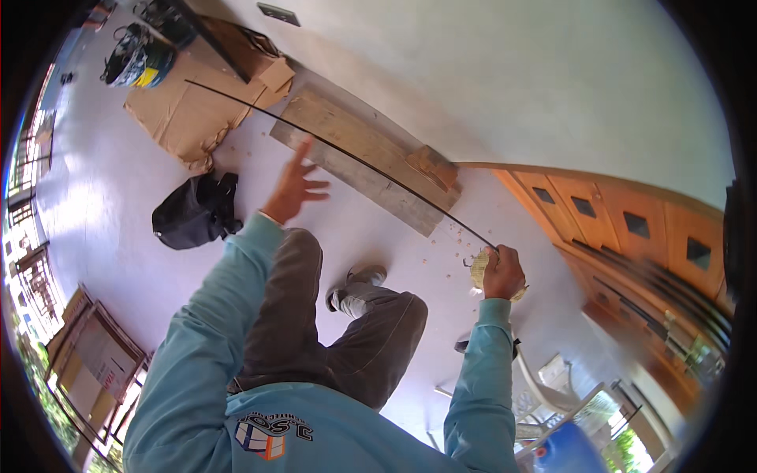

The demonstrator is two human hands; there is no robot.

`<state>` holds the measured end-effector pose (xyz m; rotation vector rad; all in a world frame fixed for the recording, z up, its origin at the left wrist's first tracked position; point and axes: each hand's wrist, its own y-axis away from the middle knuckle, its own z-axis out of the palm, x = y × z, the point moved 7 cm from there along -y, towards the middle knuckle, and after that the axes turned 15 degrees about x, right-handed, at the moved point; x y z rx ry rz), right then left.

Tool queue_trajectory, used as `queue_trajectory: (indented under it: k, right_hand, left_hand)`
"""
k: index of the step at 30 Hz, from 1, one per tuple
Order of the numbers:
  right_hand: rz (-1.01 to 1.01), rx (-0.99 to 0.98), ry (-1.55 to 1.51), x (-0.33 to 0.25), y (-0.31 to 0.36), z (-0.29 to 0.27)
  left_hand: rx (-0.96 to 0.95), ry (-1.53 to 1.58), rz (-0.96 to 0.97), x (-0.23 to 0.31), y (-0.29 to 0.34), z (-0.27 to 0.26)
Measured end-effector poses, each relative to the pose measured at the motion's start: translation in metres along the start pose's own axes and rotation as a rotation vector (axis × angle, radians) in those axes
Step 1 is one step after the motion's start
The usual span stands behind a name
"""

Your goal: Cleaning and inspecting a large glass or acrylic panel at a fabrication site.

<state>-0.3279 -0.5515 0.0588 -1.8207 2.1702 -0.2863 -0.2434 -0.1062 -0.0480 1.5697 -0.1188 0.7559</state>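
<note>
A long thin black rod (347, 155) slants across the view from the upper left down to my right hand (505, 273). My right fingers are closed around its near end, together with a crumpled pale-yellow piece (479, 268) that looks like cloth or a pad. Near the rod's middle, my left hand (292, 188) is open with its fingers spread and holds nothing. Beneath the rod, wooden planks (331, 126) lie on the floor beside the wall, with a small brown block (434, 167) on their right end.
Flattened cardboard (177, 110) and a paint-stained bucket (142, 63) are at the upper left. A black bag (197, 211) lies left of my knees. Wooden cabinets (607, 209) line the right wall. White chairs (544, 394) and a blue container (572, 451) are at the lower right.
</note>
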Motion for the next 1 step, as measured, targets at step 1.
queue_trajectory:
  k: [1]
  right_hand:
    - [0.011, -0.032, 0.01, 0.0044, -0.0007, 0.0004]
  left_hand:
    - [0.016, 0.029, -0.013, -0.0002, 0.009, -0.0044]
